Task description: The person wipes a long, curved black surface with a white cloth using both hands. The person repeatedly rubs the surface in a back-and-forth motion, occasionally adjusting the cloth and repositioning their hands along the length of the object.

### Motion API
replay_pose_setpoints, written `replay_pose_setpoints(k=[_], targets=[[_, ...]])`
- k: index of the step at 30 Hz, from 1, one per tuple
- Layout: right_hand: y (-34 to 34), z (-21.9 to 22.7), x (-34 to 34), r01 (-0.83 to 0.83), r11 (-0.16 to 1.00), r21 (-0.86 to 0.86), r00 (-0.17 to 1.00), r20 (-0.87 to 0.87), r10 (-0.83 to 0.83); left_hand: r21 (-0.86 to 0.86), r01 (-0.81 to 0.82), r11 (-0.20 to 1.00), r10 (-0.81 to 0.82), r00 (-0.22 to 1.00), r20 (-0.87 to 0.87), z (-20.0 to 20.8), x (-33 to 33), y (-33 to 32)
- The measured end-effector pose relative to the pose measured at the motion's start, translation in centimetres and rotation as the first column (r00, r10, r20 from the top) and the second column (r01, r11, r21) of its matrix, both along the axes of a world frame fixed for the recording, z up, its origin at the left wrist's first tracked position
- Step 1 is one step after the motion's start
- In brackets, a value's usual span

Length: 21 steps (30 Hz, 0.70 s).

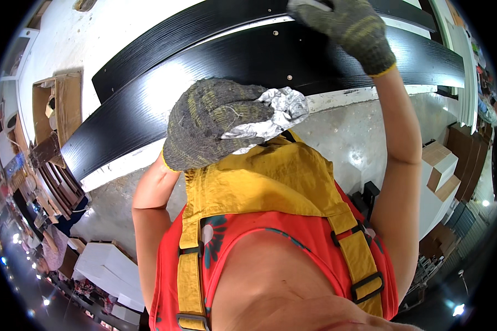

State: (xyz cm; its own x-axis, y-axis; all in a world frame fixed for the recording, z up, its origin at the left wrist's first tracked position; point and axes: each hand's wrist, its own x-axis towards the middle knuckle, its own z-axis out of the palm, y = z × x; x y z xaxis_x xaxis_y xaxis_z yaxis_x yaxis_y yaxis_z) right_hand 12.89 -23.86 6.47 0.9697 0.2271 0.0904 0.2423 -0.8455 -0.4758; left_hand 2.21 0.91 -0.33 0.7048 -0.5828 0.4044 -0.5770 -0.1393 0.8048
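My left hand [212, 124], in a dark grey knitted glove with yellow-green flecks, is closed around a crumpled silvery-white sheet [287, 110], which looks like foil or thin wrapping. It is held in front of my yellow apron, over the near edge of a glossy black board [232, 60]. My right hand [348, 27], gloved the same way, reaches over the far part of the boards. Its fingers are curled and smeared by motion, with something pale at their tips that I cannot make out. A second black board [165, 38] lies just beyond the first; small round holes dot both.
Both boards rest on a white work surface [116, 22]. An open cardboard box [69, 105] stands at the left, with stacked brown strips [61, 187] below it. White panels [453, 60] stand at the right, and boxes [439, 171] sit on the concrete floor.
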Motion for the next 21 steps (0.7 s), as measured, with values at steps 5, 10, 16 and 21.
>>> replay_pose_setpoints(k=[5,10,16,21], targets=[[0.7,0.9,0.4,-0.031,0.998,0.047,0.968,-0.247,0.042,0.014,0.025,1.0,-0.025,1.0,0.008,-0.3,0.2,0.0],[4.0,-3.9,-0.2,-0.395,0.915,-0.087,0.813,0.431,0.392,0.069,-0.001,0.998,-0.002,0.999,0.051,-0.3,0.0,0.2],[-4.0,-3.7,1.5,-0.16,0.934,-0.318,0.839,0.455,0.299,0.09,-0.031,0.995,0.025,0.998,0.065,-0.5,-0.8,0.3],[-12.4,-1.7,1.5,0.412,0.863,-0.293,0.903,0.253,-0.346,0.064,0.025,0.998,-0.03,0.997,0.077,-0.6,-0.3,0.6]])
